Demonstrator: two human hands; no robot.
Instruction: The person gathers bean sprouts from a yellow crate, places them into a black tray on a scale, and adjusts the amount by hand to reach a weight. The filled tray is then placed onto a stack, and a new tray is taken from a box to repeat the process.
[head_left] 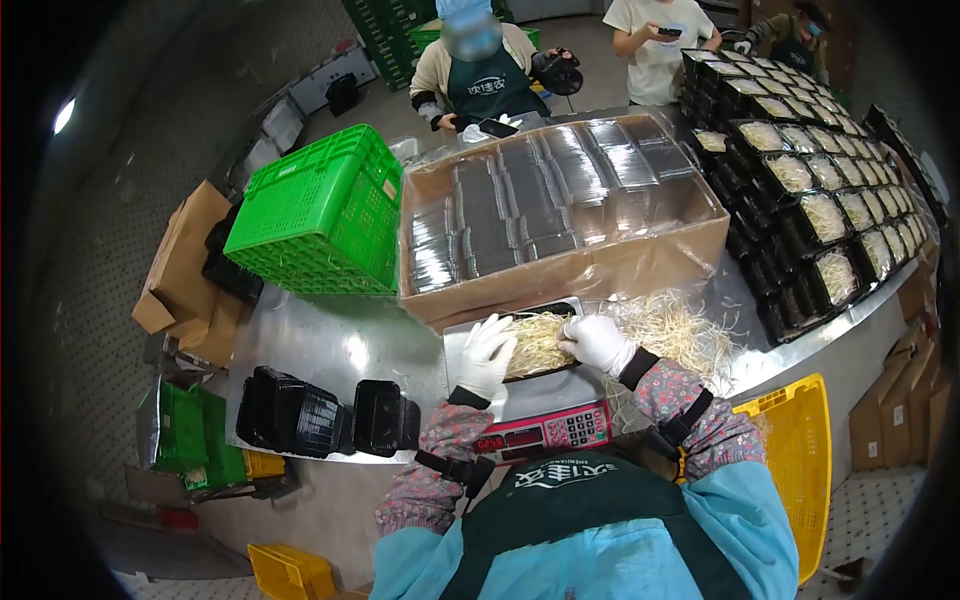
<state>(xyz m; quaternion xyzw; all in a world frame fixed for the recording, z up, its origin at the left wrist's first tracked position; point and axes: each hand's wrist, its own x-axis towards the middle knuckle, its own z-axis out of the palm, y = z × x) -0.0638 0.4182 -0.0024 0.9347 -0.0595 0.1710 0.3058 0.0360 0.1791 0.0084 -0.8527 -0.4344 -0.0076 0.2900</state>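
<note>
**Dark green cloth apron with white lettering (570,512) foremost, hand work just beyond**

View from the head camera, which I follow remotely. Past the apron I see a red-and-silver electronic scale (545,435), keypad facing the wearer, digits lit. On its flat pan appears to rest a black rectangular plastic tray (545,374), heaped with thin, pale yellow-white sprouts (537,343).

Key relation: the tray lies between the hands, long axis running roughly left to right across the wearer's front, right end a little farther from the body. The white-gloved left hand (487,357) is at its left end, fingers extended and apart; I see nothing grasped. The white-gloved right hand (598,345) is at the right end, fingers curled inward, tips at the sprouts. I cannot tell whether they pinch any strands.

A loose, tangled pile of pale sprouts (668,330) lies on the silver metal table (320,335), just to the right of the tray and beyond the right wrist. I note that the right hand is the nearer one to it. Shallow black plastic trays (380,415) sit well apart, to the left.
</note>
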